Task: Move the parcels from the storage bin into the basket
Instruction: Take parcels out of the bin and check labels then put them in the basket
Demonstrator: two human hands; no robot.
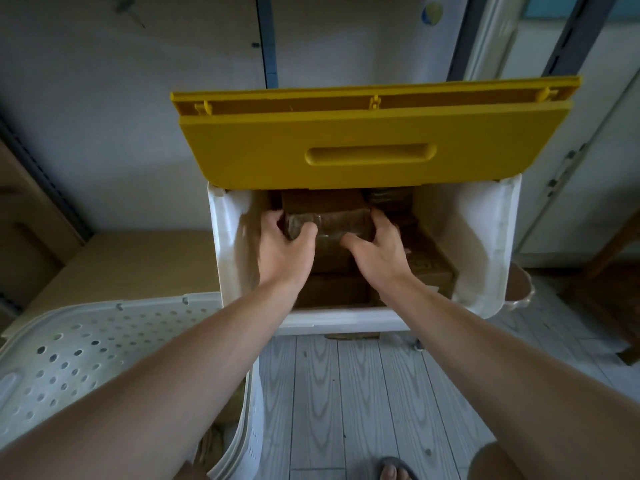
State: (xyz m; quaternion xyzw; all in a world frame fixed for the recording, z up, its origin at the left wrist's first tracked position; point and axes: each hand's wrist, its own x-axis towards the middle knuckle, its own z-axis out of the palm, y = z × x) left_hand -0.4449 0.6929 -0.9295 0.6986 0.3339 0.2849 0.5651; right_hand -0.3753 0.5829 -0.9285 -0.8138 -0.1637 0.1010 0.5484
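**Lifting a parcel, many left**

Reaching into the bin (498, 237), the left hand (285, 245) and right hand (375, 249) curl their fingers (273, 216) round a taped parcel (330, 223) atop more boxes (426, 268). The basket (104, 327) sits near the bin, on the left; its contents are mostly hidden, so progress looks early.

The storage bin (485, 237) is moulded in smooth white plastic, its raised lid (363, 140) in matt yellow plastic. The parcel (329, 225) appears wrapped in glossy clear film over brown cardboard. Perforated white plastic forms the basket (86, 341); pale wood-grain planks cover the floor (346, 393).
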